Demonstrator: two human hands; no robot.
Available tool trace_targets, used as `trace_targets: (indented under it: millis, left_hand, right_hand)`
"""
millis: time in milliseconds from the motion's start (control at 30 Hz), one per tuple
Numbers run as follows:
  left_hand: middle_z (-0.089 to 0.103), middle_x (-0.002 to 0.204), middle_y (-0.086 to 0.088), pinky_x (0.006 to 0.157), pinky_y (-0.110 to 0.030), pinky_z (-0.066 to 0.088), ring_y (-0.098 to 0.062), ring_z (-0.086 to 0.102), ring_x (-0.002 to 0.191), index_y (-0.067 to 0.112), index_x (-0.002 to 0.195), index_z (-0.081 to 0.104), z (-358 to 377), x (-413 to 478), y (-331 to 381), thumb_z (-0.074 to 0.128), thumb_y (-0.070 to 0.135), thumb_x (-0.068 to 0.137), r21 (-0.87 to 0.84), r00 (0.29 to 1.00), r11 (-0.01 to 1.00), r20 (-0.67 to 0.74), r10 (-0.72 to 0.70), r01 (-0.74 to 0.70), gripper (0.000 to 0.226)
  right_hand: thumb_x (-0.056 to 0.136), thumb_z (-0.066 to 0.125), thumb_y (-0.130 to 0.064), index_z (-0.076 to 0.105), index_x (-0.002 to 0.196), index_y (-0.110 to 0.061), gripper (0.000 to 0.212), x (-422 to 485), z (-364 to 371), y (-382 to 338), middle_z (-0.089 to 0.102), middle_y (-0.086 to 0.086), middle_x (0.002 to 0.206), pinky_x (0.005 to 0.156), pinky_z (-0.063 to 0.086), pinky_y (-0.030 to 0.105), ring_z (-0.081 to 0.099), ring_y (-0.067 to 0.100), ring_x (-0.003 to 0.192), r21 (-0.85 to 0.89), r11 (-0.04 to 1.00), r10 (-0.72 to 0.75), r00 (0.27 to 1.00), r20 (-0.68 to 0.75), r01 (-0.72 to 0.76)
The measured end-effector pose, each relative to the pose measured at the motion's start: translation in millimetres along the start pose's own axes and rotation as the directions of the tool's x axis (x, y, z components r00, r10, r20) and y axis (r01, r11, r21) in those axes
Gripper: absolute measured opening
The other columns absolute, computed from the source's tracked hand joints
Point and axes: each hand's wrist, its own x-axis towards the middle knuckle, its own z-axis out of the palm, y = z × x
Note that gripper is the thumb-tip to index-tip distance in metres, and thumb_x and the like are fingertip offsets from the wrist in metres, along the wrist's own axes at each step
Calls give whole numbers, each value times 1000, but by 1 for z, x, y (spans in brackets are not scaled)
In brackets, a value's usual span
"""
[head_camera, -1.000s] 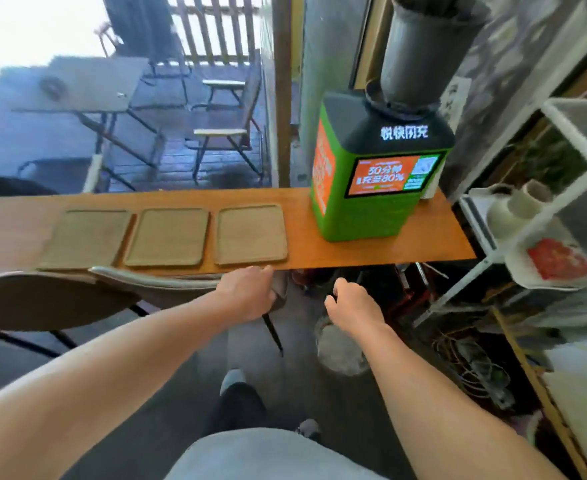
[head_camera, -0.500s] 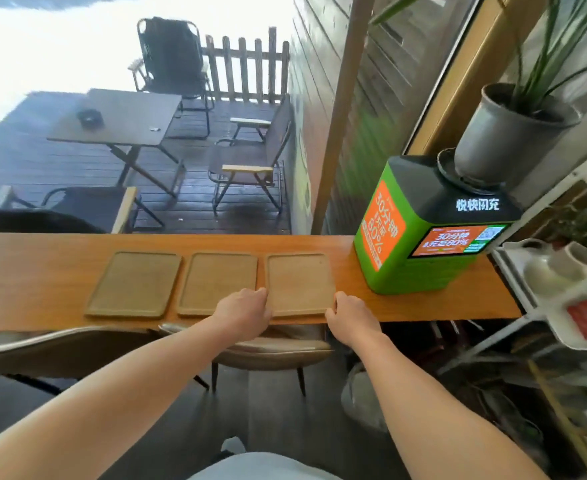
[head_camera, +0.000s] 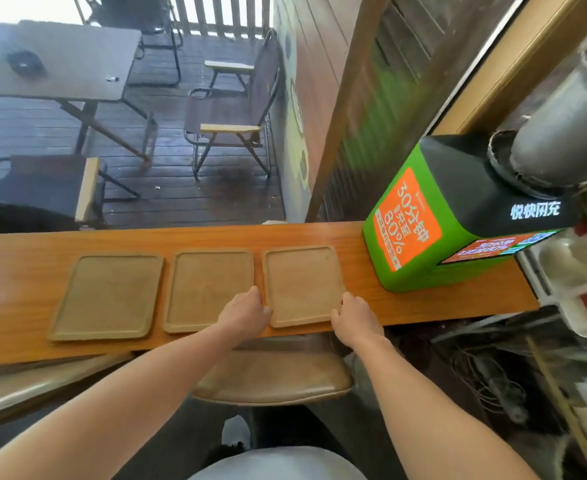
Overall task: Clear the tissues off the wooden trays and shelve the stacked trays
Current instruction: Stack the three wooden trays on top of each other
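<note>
Three bare wooden trays lie side by side on the long wooden counter [head_camera: 18, 271]: a left tray [head_camera: 106, 296], a middle tray [head_camera: 205, 285] and a right tray [head_camera: 302, 282]. No tissues show on any of them. My left hand [head_camera: 247, 313] presses against the right tray's left edge near its front corner and partly covers the middle tray's front right corner. My right hand [head_camera: 352, 317] grips the right tray's right front corner. This tray still rests flat on the counter.
A green charging kiosk [head_camera: 423, 230] stands on the counter just right of the trays, with a grey plant pot [head_camera: 562, 126] on top. A white wire shelf [head_camera: 562, 292] with dishes is at far right. A cushioned chair seat [head_camera: 274, 375] sits under the counter's front edge.
Both hands rose from below the counter's edge to the right tray and now hold its two sides. The view came closer to the counter.
</note>
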Motion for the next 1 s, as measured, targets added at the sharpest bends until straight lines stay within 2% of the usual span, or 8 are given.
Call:
trace_targets:
  millis: [200, 300, 433, 533, 667, 800, 900, 1000]
  left_hand:
    - [57, 124, -14, 88, -42, 51, -30, 56, 106, 6, 121, 48, 13, 47, 13, 51, 32, 94, -172, 986, 973, 90, -142, 156, 38]
    - [55, 128, -14, 83, -38, 51, -31, 56, 108, 4, 125, 47, 16, 61, 17, 51, 35, 95, -232, 961, 935, 125, -245, 269, 44]
    - [63, 112, -11, 74, -33, 50, -27, 62, 97, 8, 120, 54, 25, 70, 13, 56, 39, 91, -310, 927, 874, 150, -343, 374, 43]
    - [64, 107, -7, 72, -31, 46, -24, 60, 91, 11, 112, 58, 28, 76, 13, 60, 44, 87, -369, 909, 831, 162, -384, 417, 42]
    - [60, 126, -10, 90, -37, 50, -29, 58, 108, 8, 132, 52, 23, 84, 13, 59, 55, 84, -475, 858, 715, 257, -445, 514, 68]
    - [47, 144, -11, 106, -50, 43, -32, 50, 126, 12, 147, 31, 15, 85, 13, 52, 58, 88, -617, 814, 532, 413, -408, 580, 78]
    - [40, 148, -11, 108, -52, 40, -33, 46, 129, 19, 146, 21, 4, 85, 7, 43, 54, 96, -652, 839, 529, 391, -379, 543, 65]
    - [43, 144, -13, 105, -52, 43, -33, 49, 125, 14, 141, 25, -13, 84, -16, 43, 47, 99, -654, 862, 567, 324, -389, 501, 57]
  right_hand:
    - [97, 50, -27, 44, 138, -11, 45, 63, 12, 5, 48, 13, 137, 100, 43, 43, 48, 33, 124, 135, 983, 116, 992, 55, -123]
    - [95, 56, -35, 38, 147, -9, 61, 82, 16, 5, 43, 15, 146, 107, 38, 43, 42, 35, 133, 180, 962, 182, 975, 124, -203]
    - [92, 61, -42, 39, 149, -5, 71, 97, 25, -4, 38, 17, 150, 111, 35, 44, 37, 38, 138, 331, 884, 292, 943, 160, -330]
    - [92, 59, -45, 38, 150, -9, 71, 103, 29, -9, 36, 15, 151, 111, 38, 49, 38, 38, 137, 422, 800, 378, 905, 195, -426]
    - [94, 54, -44, 48, 140, -14, 55, 109, 25, -5, 51, 16, 137, 98, 49, 46, 53, 35, 115, 523, 664, 455, 844, 285, -535]
    - [103, 38, -43, 49, 140, -10, 52, 110, 23, -8, 52, 16, 137, 102, 45, 47, 53, 35, 119, 558, 603, 465, 819, 335, -570]
    - [105, 29, -47, 43, 146, -11, 56, 108, 23, -29, 47, 15, 145, 105, 40, 47, 48, 36, 127, 571, 617, 441, 838, 321, -542]
    - [106, 29, -46, 43, 146, -12, 55, 105, 27, -61, 45, 15, 146, 107, 39, 48, 47, 36, 129, 586, 621, 410, 853, 323, -520]
